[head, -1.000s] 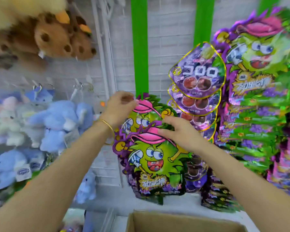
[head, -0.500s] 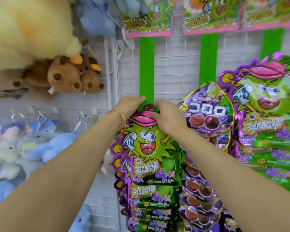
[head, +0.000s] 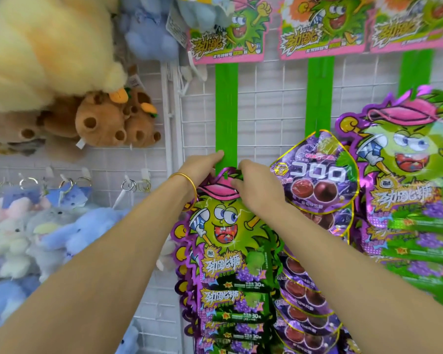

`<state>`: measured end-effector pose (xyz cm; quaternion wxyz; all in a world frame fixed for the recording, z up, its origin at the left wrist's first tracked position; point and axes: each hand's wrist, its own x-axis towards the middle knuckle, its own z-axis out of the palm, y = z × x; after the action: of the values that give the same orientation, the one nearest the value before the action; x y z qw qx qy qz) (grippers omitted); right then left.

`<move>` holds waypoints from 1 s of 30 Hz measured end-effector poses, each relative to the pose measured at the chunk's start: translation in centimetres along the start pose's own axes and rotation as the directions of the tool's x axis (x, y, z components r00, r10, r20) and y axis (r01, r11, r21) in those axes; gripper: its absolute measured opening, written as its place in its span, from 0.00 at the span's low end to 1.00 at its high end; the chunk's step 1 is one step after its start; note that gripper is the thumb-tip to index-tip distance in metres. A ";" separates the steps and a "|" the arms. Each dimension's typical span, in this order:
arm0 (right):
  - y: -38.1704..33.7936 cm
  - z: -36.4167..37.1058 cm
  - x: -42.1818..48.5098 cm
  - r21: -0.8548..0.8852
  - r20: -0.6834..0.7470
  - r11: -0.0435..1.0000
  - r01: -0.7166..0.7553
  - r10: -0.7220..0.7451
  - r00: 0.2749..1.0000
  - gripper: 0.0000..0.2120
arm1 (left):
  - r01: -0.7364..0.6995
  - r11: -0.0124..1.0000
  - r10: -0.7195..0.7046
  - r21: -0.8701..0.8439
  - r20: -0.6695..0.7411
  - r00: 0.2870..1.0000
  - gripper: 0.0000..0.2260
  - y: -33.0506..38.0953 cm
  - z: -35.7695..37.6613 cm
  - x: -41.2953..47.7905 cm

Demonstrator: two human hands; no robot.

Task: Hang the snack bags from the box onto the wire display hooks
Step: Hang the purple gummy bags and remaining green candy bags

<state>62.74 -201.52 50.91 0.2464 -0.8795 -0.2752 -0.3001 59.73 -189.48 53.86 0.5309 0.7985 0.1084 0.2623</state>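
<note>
As the right hand [head: 258, 190] pinches its top, straight-fingered left hand [head: 200, 169] touches the bag [head: 223, 226].

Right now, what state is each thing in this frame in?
left hand, fingertips on the green strip, grip unclear
right hand, pinches the front snack bag's top edge
front snack bag, upright at the strip, hang hole hidden
green strip, vertical on the wire grid, lower part covered by bags
purple gummy bags, hanging, overlapping
brown plush toys, hanging on the left panel
</note>
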 end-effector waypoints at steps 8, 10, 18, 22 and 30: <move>0.3 0.7 -1.1 -0.013 0.035 1.000 0.002 -0.002 0.999 0.17 | -0.281 0.958 0.285 0.056 -0.070 0.956 0.09 -3.7 0.0 -1.9; 0.0 0.2 -1.8 -0.069 0.014 0.997 0.018 -0.017 1.000 0.18 | -0.355 0.930 0.366 0.098 -0.141 0.920 0.13 -4.9 -0.1 -2.7; 2.4 1.4 -14.0 0.029 -0.287 0.982 0.188 -0.172 0.942 0.10 | -0.475 0.879 0.472 0.035 -0.200 0.859 0.13 -14.4 2.9 -15.6; 6.9 8.2 -25.1 0.181 0.307 0.981 -0.076 0.017 0.951 0.08 | -0.274 0.954 0.253 0.123 0.162 0.954 0.15 -22.5 6.1 -21.2; 16.5 20.6 -42.0 -0.170 0.894 0.828 -0.535 0.358 0.270 0.18 | -0.159 0.916 -0.034 0.367 0.470 0.882 0.09 -28.1 8.4 -21.4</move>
<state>53.17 -215.32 4.27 0.2056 -0.9145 -0.1269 0.3244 49.23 -194.22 19.40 0.3602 0.9314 0.0018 0.0526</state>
